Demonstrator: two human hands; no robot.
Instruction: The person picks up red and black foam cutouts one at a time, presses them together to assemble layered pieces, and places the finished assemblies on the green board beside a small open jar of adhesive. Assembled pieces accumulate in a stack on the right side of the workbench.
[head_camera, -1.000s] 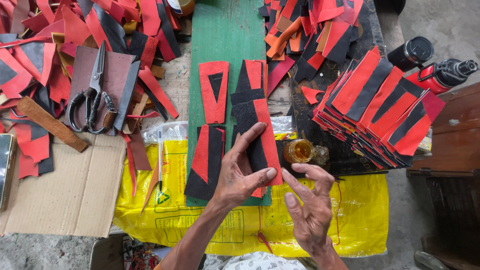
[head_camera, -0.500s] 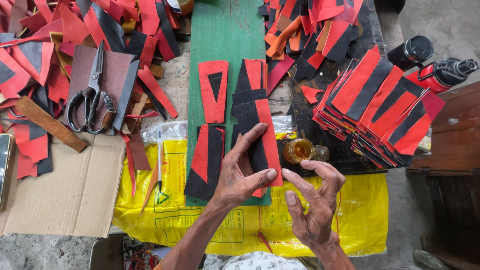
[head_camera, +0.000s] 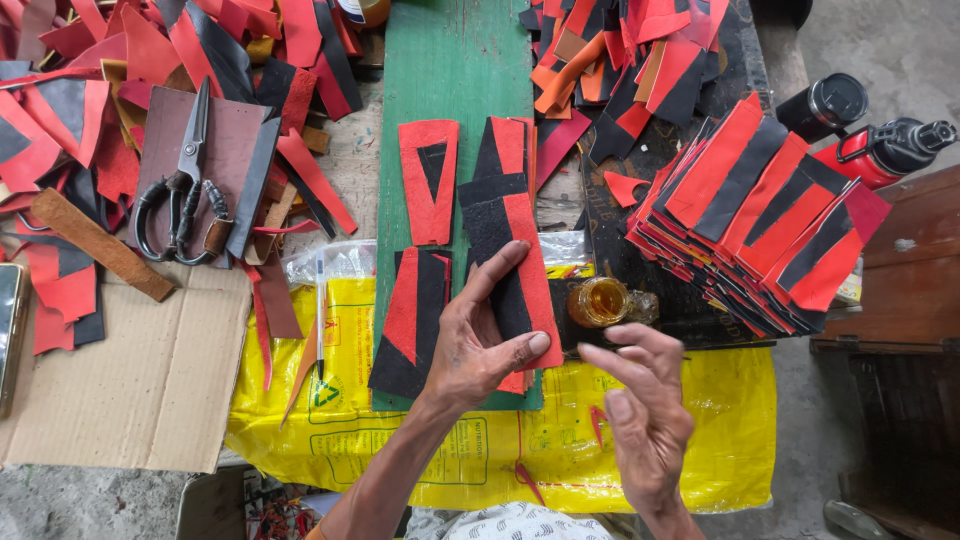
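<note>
Green board (head_camera: 450, 70), yellow sheet (head_camera: 700, 400), cardboard (head_camera: 110, 400), leather scraps (head_camera: 130, 50)

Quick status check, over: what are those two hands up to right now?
Left hand pressing red-and-black leather piece onto green board. Right hand open, empty, hovering near glue jar. Nothing between them.

Open passage is left over the bare yellow plastic sheet (head_camera: 720, 400) below the small amber glass jar (head_camera: 598, 301). The right is blocked by the fanned stack of red-and-black leather pieces (head_camera: 765, 220), the left by black-handled scissors (head_camera: 180, 195) and the brown cardboard sheet (head_camera: 120, 390).
</note>
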